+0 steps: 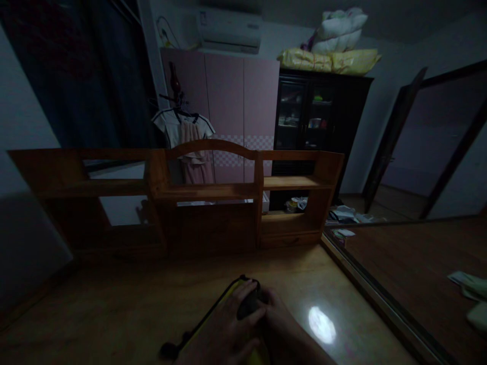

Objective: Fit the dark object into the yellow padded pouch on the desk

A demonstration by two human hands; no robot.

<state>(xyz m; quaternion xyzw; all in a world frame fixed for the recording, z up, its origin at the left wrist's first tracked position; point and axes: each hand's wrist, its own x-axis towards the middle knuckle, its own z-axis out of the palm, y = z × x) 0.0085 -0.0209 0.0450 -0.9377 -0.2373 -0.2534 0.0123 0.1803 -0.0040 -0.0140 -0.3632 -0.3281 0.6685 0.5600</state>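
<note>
Dark rounded object at six o'clock; left hand curled round it, right hand bunched against its three-o'clock side, exact grip unclear; yellow, black-edged item beneath.

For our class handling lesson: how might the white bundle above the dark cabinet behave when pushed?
The white bundle looks plump and creased, so it would probably squash rather than stay stiff. Perched on soft-looking yellow bags, it might slide or tip easily.

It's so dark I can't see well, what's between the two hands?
In the head view, a dark, rounded object lies between the left hand and the right hand; it's too dim to name.
</note>
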